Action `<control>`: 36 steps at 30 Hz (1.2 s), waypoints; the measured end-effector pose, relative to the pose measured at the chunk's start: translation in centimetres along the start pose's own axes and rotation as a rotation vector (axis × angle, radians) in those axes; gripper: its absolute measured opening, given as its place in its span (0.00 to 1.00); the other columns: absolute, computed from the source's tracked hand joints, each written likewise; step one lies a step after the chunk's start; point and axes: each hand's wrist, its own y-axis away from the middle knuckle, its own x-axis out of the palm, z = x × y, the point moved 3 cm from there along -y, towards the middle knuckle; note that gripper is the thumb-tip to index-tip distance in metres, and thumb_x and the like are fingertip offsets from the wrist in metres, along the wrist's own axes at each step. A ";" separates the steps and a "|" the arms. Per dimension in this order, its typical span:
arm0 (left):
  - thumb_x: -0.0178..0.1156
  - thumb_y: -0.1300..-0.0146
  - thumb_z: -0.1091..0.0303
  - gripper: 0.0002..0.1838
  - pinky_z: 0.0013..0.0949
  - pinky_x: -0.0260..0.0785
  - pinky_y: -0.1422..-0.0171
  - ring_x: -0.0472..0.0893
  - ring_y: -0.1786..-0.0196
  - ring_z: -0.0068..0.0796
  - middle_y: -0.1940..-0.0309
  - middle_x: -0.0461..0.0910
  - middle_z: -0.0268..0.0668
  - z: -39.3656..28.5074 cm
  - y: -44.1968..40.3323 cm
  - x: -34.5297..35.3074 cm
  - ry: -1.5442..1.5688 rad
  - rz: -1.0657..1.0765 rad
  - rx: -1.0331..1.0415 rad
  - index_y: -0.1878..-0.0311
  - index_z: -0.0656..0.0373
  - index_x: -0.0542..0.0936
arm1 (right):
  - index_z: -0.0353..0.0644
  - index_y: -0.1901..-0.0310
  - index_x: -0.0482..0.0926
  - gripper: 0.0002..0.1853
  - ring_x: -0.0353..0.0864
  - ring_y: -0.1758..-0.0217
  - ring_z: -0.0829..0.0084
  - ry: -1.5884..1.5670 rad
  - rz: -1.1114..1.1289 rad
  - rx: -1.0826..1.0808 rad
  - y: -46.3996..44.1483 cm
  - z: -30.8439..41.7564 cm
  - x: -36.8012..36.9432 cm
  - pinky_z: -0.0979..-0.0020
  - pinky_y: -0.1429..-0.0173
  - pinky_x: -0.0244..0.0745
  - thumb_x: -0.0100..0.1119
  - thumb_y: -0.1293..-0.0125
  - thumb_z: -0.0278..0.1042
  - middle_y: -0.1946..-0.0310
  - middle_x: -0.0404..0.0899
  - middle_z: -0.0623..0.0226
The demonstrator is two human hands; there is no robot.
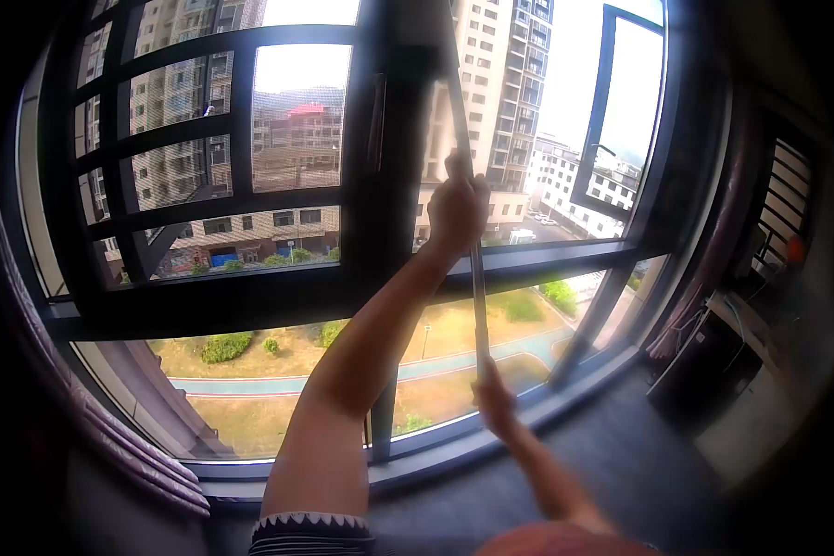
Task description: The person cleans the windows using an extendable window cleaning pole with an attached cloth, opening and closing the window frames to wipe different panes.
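- Fingers of the left hand point(459, 213), in the head view, are closed around a long pole point(479, 292), just right of the window's dark middle post point(366, 213). The right hand point(497, 403), blurred, looks wrapped around the pole lower down, below and right of that post; its separate fingers cannot be made out.
- Pole: slim, straight, pale grey and faintly shiny, right of the post, its upper part leaning towards it. Its top runs out of view.
- Handling, as a judgement: likely light, hollow metal, stiff but top-heavy when raised, and perhaps slippery where smooth. A slight step in width between the hands suggests a joint. Best held with hands well apart, either side of that step.
- Window: hard, straight dark bars point(241, 120) form a grid left of the post; an open casement point(581, 176) stands well to its right. Clear, probably fragile glass lies below.
- Sill point(426, 463): smooth, grey and flat, below the post.
- Curtain point(125, 445): soft, purplish, patterned folds, well left of and below the post.
- Sleeve point(312, 537): dark ribbed cloth with a pale zigzag edge, below the post.
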 end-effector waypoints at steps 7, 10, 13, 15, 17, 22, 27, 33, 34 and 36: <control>0.49 0.44 0.69 0.14 0.47 0.70 0.71 0.77 0.76 0.51 0.80 0.75 0.49 -0.2 -0.6 0.5 -0.062 0.043 0.045 0.54 0.61 0.63 | 0.38 0.45 0.65 0.21 0.74 0.77 0.82 -0.773 0.193 0.498 -0.5 2.2 -3.5 0.78 0.72 0.70 0.55 0.40 0.28 0.79 0.73 0.71; 0.50 0.41 0.67 0.13 0.42 0.68 0.75 0.77 0.79 0.47 0.85 0.73 0.44 -0.4 -2.3 0.5 -0.075 0.036 0.051 0.57 0.63 0.63 | 0.37 0.67 0.69 0.08 0.71 0.81 0.82 -0.641 0.484 0.492 -4.2 3.5 -3.9 0.77 0.76 0.68 0.54 0.39 0.32 0.83 0.70 0.73; 0.50 0.41 0.67 0.13 0.42 0.67 0.76 0.77 0.80 0.46 0.87 0.72 0.43 0.4 -0.4 0.4 -0.058 0.063 0.013 0.56 0.61 0.63 | 0.38 0.71 0.68 0.08 0.71 0.82 0.82 -0.419 0.354 0.536 -2.3 3.7 -2.6 0.76 0.78 0.68 0.53 0.40 0.32 0.84 0.70 0.72; 0.49 0.41 0.68 0.13 0.42 0.66 0.77 0.76 0.81 0.45 0.87 0.72 0.41 2.0 4.7 0.6 -0.078 0.103 -0.019 0.55 0.60 0.63 | 0.39 0.71 0.68 0.07 0.73 0.82 0.81 -0.272 0.416 0.540 1.9 1.6 -1.1 0.75 0.77 0.69 0.52 0.40 0.32 0.84 0.71 0.69; 0.50 0.41 0.68 0.15 0.41 0.65 0.77 0.76 0.81 0.44 0.87 0.71 0.40 3.4 10.6 0.9 -0.072 0.157 -0.065 0.52 0.59 0.62 | 0.39 0.70 0.68 0.08 0.75 0.81 0.73 -0.263 0.460 0.515 7.2 -0.1 0.1 0.71 0.74 0.71 0.53 0.41 0.34 0.84 0.73 0.65; 0.50 0.42 0.69 0.19 0.40 0.65 0.77 0.75 0.81 0.43 0.86 0.70 0.40 4.5 24.0 -0.1 0.054 0.260 -0.339 0.49 0.61 0.60 | 0.40 0.66 0.70 0.12 0.77 0.67 0.51 -0.168 0.648 0.713 20.1 -3.4 0.7 0.59 0.62 0.71 0.53 0.44 0.40 0.74 0.76 0.52; 0.50 0.42 0.67 0.20 0.42 0.65 0.76 0.75 0.82 0.44 0.88 0.69 0.41 3.8 32.4 -0.7 0.039 0.260 -0.515 0.49 0.63 0.61 | 0.40 0.65 0.71 0.12 0.78 0.66 0.52 -0.028 0.792 0.739 29.0 -4.0 -1.0 0.59 0.63 0.71 0.54 0.45 0.40 0.73 0.77 0.53; 0.50 0.43 0.67 0.21 0.41 0.64 0.77 0.74 0.83 0.44 0.88 0.68 0.42 3.1 33.1 -0.9 0.033 0.271 -0.582 0.48 0.63 0.60 | 0.39 0.66 0.70 0.13 0.78 0.68 0.54 -0.225 0.859 0.824 28.4 -3.4 -2.0 0.60 0.64 0.71 0.56 0.45 0.41 0.74 0.77 0.53; 0.50 0.42 0.67 0.21 0.40 0.64 0.77 0.74 0.83 0.42 0.88 0.68 0.41 2.8 33.2 -1.1 0.042 0.238 -0.570 0.47 0.63 0.59 | 0.39 0.66 0.70 0.13 0.78 0.68 0.54 -0.242 0.866 0.807 28.2 -3.1 -2.0 0.60 0.64 0.71 0.56 0.45 0.41 0.74 0.77 0.53; 0.50 0.42 0.67 0.21 0.40 0.64 0.77 0.73 0.83 0.41 0.88 0.67 0.40 3.0 33.6 -1.7 0.027 0.227 -0.551 0.47 0.63 0.59 | 0.40 0.67 0.69 0.13 0.78 0.68 0.53 -0.281 0.874 0.772 28.0 -2.3 -1.8 0.59 0.65 0.71 0.56 0.46 0.41 0.74 0.77 0.53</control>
